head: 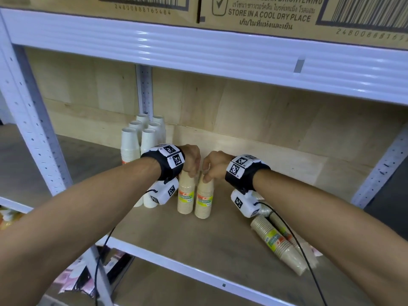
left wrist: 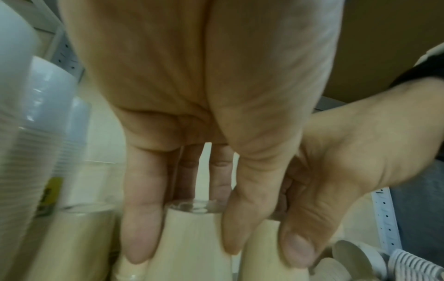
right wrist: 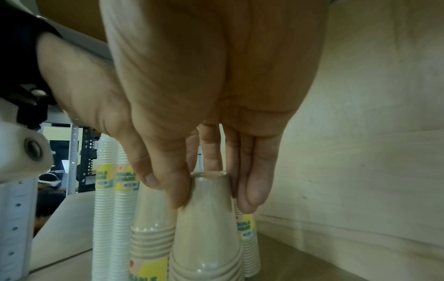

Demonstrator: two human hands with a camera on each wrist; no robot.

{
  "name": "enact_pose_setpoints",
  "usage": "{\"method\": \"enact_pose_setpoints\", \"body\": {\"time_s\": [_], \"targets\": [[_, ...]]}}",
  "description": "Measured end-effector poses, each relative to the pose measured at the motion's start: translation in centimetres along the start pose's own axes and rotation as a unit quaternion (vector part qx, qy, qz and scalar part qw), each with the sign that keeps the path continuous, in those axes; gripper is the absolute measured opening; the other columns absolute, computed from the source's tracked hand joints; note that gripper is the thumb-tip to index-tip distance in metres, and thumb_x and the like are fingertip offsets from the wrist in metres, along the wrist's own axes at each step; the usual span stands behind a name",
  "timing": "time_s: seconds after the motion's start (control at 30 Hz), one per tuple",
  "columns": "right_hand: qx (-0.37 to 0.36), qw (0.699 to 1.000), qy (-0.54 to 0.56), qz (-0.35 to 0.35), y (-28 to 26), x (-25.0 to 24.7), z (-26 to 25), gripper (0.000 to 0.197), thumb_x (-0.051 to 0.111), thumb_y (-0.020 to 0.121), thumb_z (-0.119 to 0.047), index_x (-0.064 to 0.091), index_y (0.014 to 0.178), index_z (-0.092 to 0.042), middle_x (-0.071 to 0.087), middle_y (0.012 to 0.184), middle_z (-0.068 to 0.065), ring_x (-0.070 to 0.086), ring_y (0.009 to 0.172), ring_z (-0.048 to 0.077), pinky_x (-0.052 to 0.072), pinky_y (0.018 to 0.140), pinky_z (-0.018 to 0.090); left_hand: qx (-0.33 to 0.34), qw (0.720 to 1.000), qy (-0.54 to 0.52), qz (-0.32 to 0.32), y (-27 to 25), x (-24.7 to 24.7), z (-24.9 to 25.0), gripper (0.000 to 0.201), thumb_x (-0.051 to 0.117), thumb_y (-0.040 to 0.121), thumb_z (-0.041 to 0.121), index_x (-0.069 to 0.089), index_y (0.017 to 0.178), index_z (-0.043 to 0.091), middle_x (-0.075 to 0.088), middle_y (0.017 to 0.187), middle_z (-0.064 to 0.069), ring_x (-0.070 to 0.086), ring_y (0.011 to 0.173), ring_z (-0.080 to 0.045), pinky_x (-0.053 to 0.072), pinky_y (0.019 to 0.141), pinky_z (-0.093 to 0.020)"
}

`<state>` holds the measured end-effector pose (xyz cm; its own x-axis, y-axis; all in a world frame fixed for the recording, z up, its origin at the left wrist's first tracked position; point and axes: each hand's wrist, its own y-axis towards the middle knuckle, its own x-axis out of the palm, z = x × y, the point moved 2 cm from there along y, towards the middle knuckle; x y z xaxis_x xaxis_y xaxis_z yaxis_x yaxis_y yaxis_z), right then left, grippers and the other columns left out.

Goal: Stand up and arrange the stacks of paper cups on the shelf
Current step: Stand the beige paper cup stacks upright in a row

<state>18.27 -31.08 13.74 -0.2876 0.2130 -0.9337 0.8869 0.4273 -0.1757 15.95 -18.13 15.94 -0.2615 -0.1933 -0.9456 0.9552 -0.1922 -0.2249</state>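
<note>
Both hands are working side by side on a wooden shelf [head: 220, 246]: the left hand [head: 191, 159] is gripping the top of a standing beige cup stack [head: 186, 195], fingers curled down over its upper end, while the right hand [head: 215, 165] is pinching the top of a second standing beige cup stack [head: 204, 198] between thumb and fingers. The two wrapped stacks are standing upright and touching each other near the middle of the shelf, each showing a yellow and orange label. At ten o'clock from them, a cluster of white cup stacks [head: 141, 138] is standing upright toward the back left corner. At four o'clock, well apart from the hands, fallen beige cup stacks [head: 279, 241] are lying on their sides near the shelf's front edge. From the left wrist, the fingers [left wrist: 141, 228] are reaching down the sides of the cup. From the right wrist, the thumb [right wrist: 168, 182] is pressing against the cup's side. Cardboard cartons [head: 265, 16] are sitting on the tier above, at twelve o'clock.
</note>
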Motion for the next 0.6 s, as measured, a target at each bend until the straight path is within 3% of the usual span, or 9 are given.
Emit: {"method": "enact_pose_setpoints", "body": {"time_s": [0.07, 0.2, 0.33, 0.4, 0.5, 0.53, 0.6], "targets": [[-0.010, 1.000, -0.006, 0.007, 0.3, 0.2, -1.1, 0.039, 0.083, 0.068, -0.030, 0.064, 0.101, -0.020, 0.061, 0.094, -0.003, 0.060, 0.086, 0.016, 0.045, 0.063, 0.024, -0.018, 1.000, -0.005, -0.019, -0.6, -0.2, -0.5, 0.023, 0.068, 0.082, -0.004, 0.067, 0.105, -0.001, 0.059, 0.078, -0.007, 0.059, 0.049, -0.004, 0.041, 0.041, -0.009], [-0.031, 0.999, 0.002, 0.021, 0.9, 0.8, -2.7, 0.036, 0.083, 0.069, -0.026, 0.063, 0.098, -0.017, 0.058, 0.085, -0.005, 0.058, 0.081, 0.016, 0.040, 0.056, 0.022, -0.049, 0.998, 0.019, 0.022, -1.2, -0.4, -1.8, 0.033, 0.072, 0.079, 0.004, 0.070, 0.112, 0.003, 0.069, 0.112, -0.012, 0.064, 0.093, -0.020, 0.050, 0.073, -0.027], [-0.044, 0.999, 0.004, 0.024, 1.4, 1.1, -3.5, 0.038, 0.082, 0.071, -0.023, 0.066, 0.102, -0.011, 0.060, 0.094, 0.001, 0.057, 0.080, 0.016, 0.038, 0.054, 0.021, -0.055, 0.997, 0.020, 0.047, -1.0, 0.0, -2.8, 0.031, 0.073, 0.078, 0.003, 0.070, 0.109, 0.003, 0.070, 0.110, -0.010, 0.067, 0.101, -0.024, 0.055, 0.082, -0.033], [-0.050, 0.998, 0.004, 0.026, 1.6, 1.2, -3.7, 0.038, 0.081, 0.073, -0.022, 0.066, 0.105, -0.008, 0.061, 0.096, 0.003, 0.056, 0.082, 0.017, 0.036, 0.053, 0.019, -0.056, 0.996, 0.024, 0.058, -1.0, 0.2, -3.1, 0.029, 0.073, 0.078, 0.004, 0.070, 0.106, 0.004, 0.071, 0.107, -0.009, 0.067, 0.095, -0.022, 0.056, 0.079, -0.033], [-0.044, 0.998, -0.003, 0.037, 1.7, 1.4, -3.9, 0.041, 0.080, 0.075, -0.023, 0.064, 0.109, -0.008, 0.060, 0.098, 0.003, 0.055, 0.085, 0.018, 0.033, 0.052, 0.019, -0.058, 0.996, 0.021, 0.061, -0.9, 0.5, -3.4, 0.031, 0.072, 0.080, 0.001, 0.070, 0.111, 0.001, 0.068, 0.100, -0.005, 0.062, 0.087, -0.015, 0.048, 0.058, -0.020], [-0.041, 0.998, -0.004, 0.039, 1.8, 1.5, -4.0, 0.042, 0.080, 0.075, -0.024, 0.064, 0.111, -0.009, 0.058, 0.098, 0.002, 0.055, 0.086, 0.018, 0.032, 0.051, 0.020, -0.058, 0.996, 0.023, 0.065, -0.9, 0.6, -3.5, 0.031, 0.071, 0.081, 0.000, 0.070, 0.112, 0.001, 0.069, 0.101, -0.007, 0.062, 0.088, -0.015, 0.046, 0.056, -0.018], [-0.038, 0.998, -0.004, 0.039, 1.9, 1.6, -4.1, 0.042, 0.080, 0.076, -0.023, 0.064, 0.112, -0.008, 0.057, 0.098, 0.002, 0.054, 0.086, 0.019, 0.033, 0.052, 0.021, -0.061, 0.994, 0.039, 0.077, -0.8, 0.8, -3.6, 0.030, 0.068, 0.084, 0.002, 0.068, 0.113, 0.002, 0.070, 0.109, -0.010, 0.066, 0.097, -0.019, 0.050, 0.067, -0.024]]}}
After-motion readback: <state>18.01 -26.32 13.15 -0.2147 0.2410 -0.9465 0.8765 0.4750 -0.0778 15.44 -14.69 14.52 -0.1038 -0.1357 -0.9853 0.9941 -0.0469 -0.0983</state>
